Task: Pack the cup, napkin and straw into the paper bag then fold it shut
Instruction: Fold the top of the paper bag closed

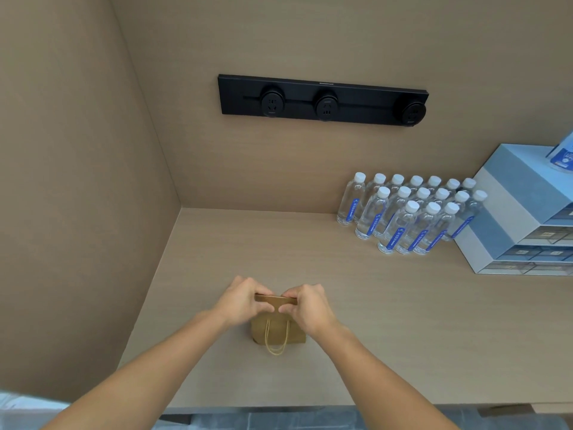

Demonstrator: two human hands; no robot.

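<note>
A small brown paper bag (277,332) stands upright on the beige counter (387,336), its twine handle hanging down the front. The bag's top edge is pressed flat into a folded strip. My left hand (240,301) pinches the left end of that strip and my right hand (307,305) pinches the right end. No cup, napkin or straw shows anywhere; the inside of the bag is hidden.
Several clear water bottles (412,212) with white caps stand at the back right. A grey-blue drawer unit (524,218) sits at the far right. A black socket strip (322,100) hangs on the back wall. A side wall closes the left.
</note>
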